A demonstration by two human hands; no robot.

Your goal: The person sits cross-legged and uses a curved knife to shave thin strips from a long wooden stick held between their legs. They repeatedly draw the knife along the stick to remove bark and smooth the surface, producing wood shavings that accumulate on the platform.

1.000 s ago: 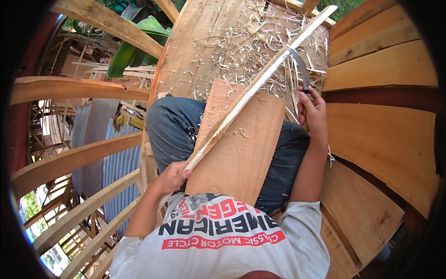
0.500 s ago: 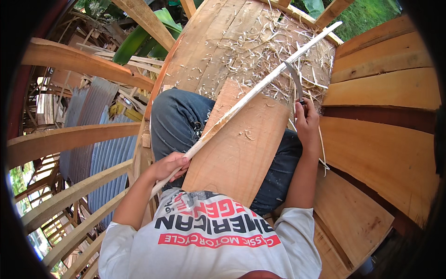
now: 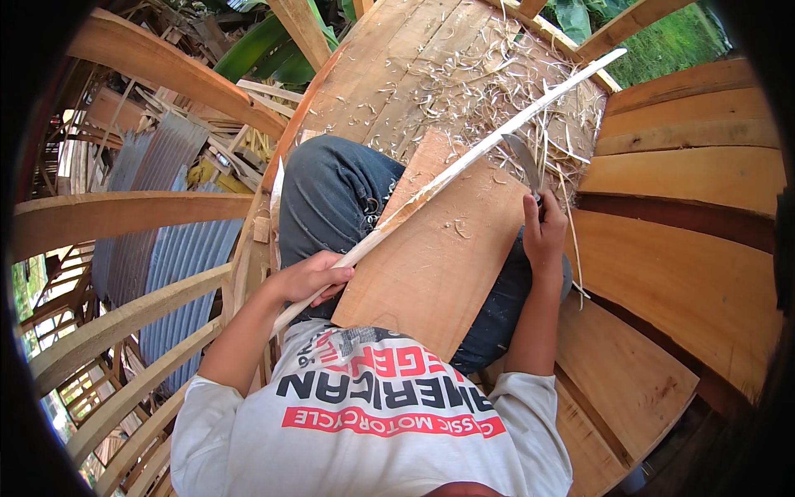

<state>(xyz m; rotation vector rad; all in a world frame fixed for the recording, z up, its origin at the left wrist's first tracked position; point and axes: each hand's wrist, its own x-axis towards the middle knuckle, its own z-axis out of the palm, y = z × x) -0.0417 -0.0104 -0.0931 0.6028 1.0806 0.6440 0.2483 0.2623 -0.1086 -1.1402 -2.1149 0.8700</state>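
Strip of pale wood (image 3: 472,155) slanting from 8 o'clock up to between 1 and 2 o'clock, a curved knife (image 3: 525,158) beside it.
The left hand (image 3: 319,276), at 8 o'clock, is closed around the strip, whose near end pokes out beyond the fingers; the right hand (image 3: 545,225), at 3 o'clock, is wrapped on the knife's handle, the blade reaching up to the strip's edge, though whether it bites cannot be told; at centre the strip crosses over a flat board (image 3: 447,273) lying across the lap, a few curls on it, while the planked floor (image 3: 352,87) from 12 to 2 o'clock, edged by wooden rails, holds most of the loose shavings (image 3: 464,91).
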